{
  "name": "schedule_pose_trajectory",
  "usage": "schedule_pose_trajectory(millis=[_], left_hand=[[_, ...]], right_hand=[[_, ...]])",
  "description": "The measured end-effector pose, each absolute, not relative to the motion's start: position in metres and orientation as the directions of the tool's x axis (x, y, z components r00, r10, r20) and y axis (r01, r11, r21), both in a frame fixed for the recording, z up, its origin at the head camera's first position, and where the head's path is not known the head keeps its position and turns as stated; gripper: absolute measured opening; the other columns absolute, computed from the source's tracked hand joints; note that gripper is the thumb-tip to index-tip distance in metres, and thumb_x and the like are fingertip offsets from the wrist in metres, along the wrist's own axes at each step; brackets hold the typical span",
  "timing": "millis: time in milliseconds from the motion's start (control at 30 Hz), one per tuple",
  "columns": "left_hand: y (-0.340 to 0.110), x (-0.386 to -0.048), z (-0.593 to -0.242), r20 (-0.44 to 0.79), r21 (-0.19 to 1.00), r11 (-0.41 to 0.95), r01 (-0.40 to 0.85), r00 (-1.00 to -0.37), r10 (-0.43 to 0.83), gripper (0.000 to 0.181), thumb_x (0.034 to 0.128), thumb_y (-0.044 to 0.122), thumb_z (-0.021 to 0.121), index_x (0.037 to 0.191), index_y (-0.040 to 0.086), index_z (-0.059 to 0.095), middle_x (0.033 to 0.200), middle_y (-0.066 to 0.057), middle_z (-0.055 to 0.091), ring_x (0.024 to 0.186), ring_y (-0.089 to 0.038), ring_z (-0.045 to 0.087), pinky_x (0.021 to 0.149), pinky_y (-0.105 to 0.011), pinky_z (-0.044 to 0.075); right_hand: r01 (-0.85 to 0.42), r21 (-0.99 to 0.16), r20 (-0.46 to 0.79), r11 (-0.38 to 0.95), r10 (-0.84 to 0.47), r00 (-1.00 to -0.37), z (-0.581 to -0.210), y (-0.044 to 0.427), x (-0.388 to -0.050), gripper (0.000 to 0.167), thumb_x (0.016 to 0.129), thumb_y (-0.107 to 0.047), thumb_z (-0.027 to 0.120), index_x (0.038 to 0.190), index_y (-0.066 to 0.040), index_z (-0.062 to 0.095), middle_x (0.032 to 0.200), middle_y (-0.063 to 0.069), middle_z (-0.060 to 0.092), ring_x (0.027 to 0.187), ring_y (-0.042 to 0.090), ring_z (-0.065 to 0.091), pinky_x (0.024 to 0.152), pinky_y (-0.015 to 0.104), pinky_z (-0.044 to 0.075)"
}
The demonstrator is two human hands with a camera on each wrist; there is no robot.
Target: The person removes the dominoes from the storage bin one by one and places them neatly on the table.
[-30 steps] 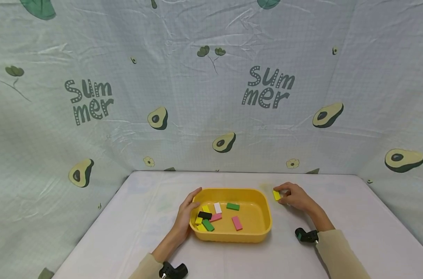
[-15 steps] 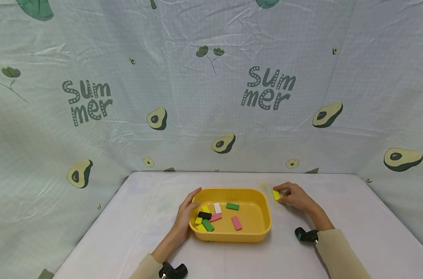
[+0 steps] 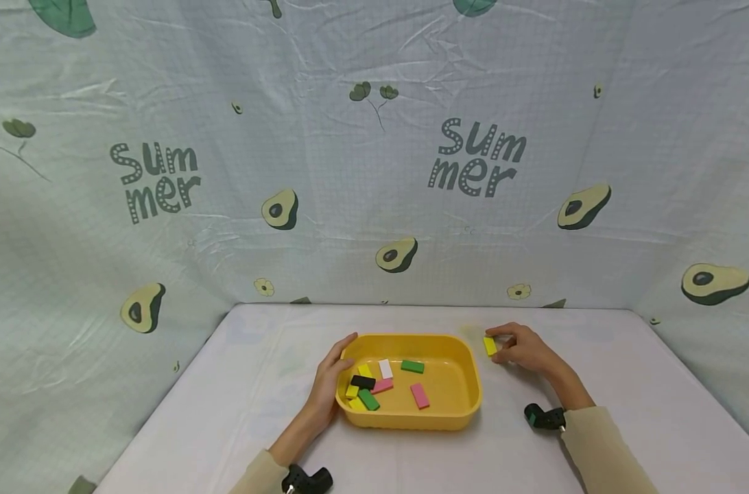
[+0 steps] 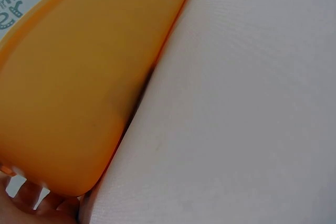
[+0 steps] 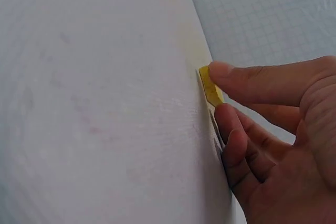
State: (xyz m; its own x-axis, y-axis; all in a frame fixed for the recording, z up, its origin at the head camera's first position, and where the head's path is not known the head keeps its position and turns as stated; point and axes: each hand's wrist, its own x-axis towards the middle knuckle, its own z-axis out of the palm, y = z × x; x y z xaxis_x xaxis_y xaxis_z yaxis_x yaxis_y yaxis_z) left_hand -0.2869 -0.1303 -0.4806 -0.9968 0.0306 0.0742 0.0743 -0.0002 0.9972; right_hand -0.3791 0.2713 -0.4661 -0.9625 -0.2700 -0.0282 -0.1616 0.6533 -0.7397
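A yellow plastic tray (image 3: 411, 420) stands on the white table. My left hand (image 3: 326, 384) grips its left end, thumb over the rim and fingers along the outside; the left wrist view shows fingertips (image 4: 50, 203) under the tray's wall. To the right of the tray, my right hand (image 3: 524, 348) holds a small yellow block (image 3: 490, 346) at the table surface. In the right wrist view, thumb and fingers pinch that yellow block (image 5: 210, 86) at its two ends. Inside the tray lie a black block (image 3: 363, 381), a white block (image 3: 385, 369) and several green, pink and yellow blocks.
The white-covered table (image 3: 226, 418) ends at a hanging sheet (image 3: 350, 288) printed with avocados and lettering, behind and at both sides. Black wrist cameras sit on the left cuff (image 3: 306, 479) and the right cuff (image 3: 544, 417).
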Motion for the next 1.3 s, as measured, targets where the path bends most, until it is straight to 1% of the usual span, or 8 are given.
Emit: schedule_pose_trajectory(millis=[167,400,500,600,833,1033,1200,1300], left_hand=[[-0.13,-0.287,-0.481,0.075,0.997,-0.006,0.075,-0.997,0.034,0.056,0.1026,0.01,0.041,0.158,0.008,0.041,0.169,-0.01,0.032,0.16,-0.035,0.021,0.132,-0.056,0.011],[-0.13,-0.287,-0.482,0.078,0.997,-0.002,0.078,-0.997,0.029,0.055,0.1024,0.01,0.042,0.158,0.008,0.042,0.169,-0.01,0.032,0.16,-0.035,0.021,0.132,-0.056,0.011],[-0.131,-0.287,-0.482,0.081,0.997,-0.001,0.081,-0.996,0.03,0.055,0.1023,0.009,0.042,0.158,0.008,0.042,0.169,-0.01,0.033,0.16,-0.035,0.022,0.132,-0.056,0.011],[-0.132,-0.287,-0.482,0.081,0.997,-0.003,0.081,-0.996,0.032,0.055,0.1021,0.009,0.041,0.158,0.008,0.042,0.169,-0.01,0.033,0.159,-0.035,0.022,0.132,-0.055,0.011],[-0.133,-0.286,-0.483,0.074,0.997,-0.01,0.074,-0.997,0.037,0.055,0.1022,0.01,0.042,0.157,0.008,0.042,0.169,-0.011,0.032,0.16,-0.035,0.021,0.132,-0.056,0.01],[-0.135,-0.286,-0.483,0.073,0.997,-0.009,0.073,-0.997,0.033,0.055,0.1021,0.009,0.042,0.157,0.009,0.043,0.169,-0.011,0.032,0.16,-0.035,0.021,0.132,-0.056,0.01],[-0.135,-0.287,-0.483,0.069,0.998,-0.011,0.069,-0.997,0.036,0.055,0.1023,0.01,0.042,0.157,0.01,0.044,0.169,-0.01,0.032,0.16,-0.035,0.019,0.132,-0.056,0.009],[-0.136,-0.287,-0.483,0.07,0.998,-0.013,0.069,-0.997,0.041,0.055,0.1024,0.01,0.042,0.157,0.01,0.044,0.169,-0.01,0.032,0.16,-0.035,0.019,0.132,-0.056,0.009]], right_hand=[[-0.167,-0.737,-0.016,0.654,-0.264,-0.964,-0.463,0.272,-0.379,0.061,0.084,-0.015,0.08,0.14,0.001,0.061,0.146,0.029,0.053,0.088,0.023,0.06,0.069,0.03,0.056],[-0.263,-0.685,0.081,0.68,-0.288,-0.954,-0.444,0.262,-0.374,0.057,0.089,-0.02,0.078,0.139,-0.001,0.062,0.14,0.026,0.058,0.087,0.023,0.056,0.066,0.03,0.051],[-0.309,-0.671,0.118,0.674,-0.314,-0.942,-0.435,0.255,-0.371,0.055,0.09,-0.019,0.078,0.139,-0.001,0.061,0.138,0.025,0.059,0.083,0.021,0.056,0.065,0.028,0.05],[-0.343,-0.659,0.148,0.669,-0.332,-0.932,-0.426,0.247,-0.366,0.053,0.091,-0.019,0.078,0.139,-0.003,0.062,0.138,0.023,0.06,0.082,0.019,0.056,0.065,0.025,0.051],[-0.457,-0.645,0.227,0.613,-0.417,-0.88,-0.405,0.221,-0.347,0.051,0.089,-0.02,0.081,0.135,-0.006,0.065,0.132,0.02,0.062,0.078,0.015,0.058,0.061,0.022,0.053],[-0.531,-0.616,0.23,0.582,-0.511,-0.828,-0.394,0.193,-0.331,0.049,0.089,-0.018,0.081,0.133,-0.006,0.066,0.132,0.018,0.063,0.077,0.01,0.058,0.065,0.021,0.055],[-0.549,-0.612,0.179,0.57,-0.576,-0.798,-0.395,0.172,-0.32,0.047,0.087,-0.015,0.082,0.13,-0.006,0.068,0.129,0.014,0.065,0.076,0.009,0.056,0.066,0.019,0.054],[-0.55,-0.611,0.135,0.57,-0.61,-0.781,-0.399,0.16,-0.315,0.047,0.086,-0.015,0.083,0.129,-0.005,0.069,0.127,0.014,0.066,0.074,0.007,0.054,0.065,0.018,0.052]])
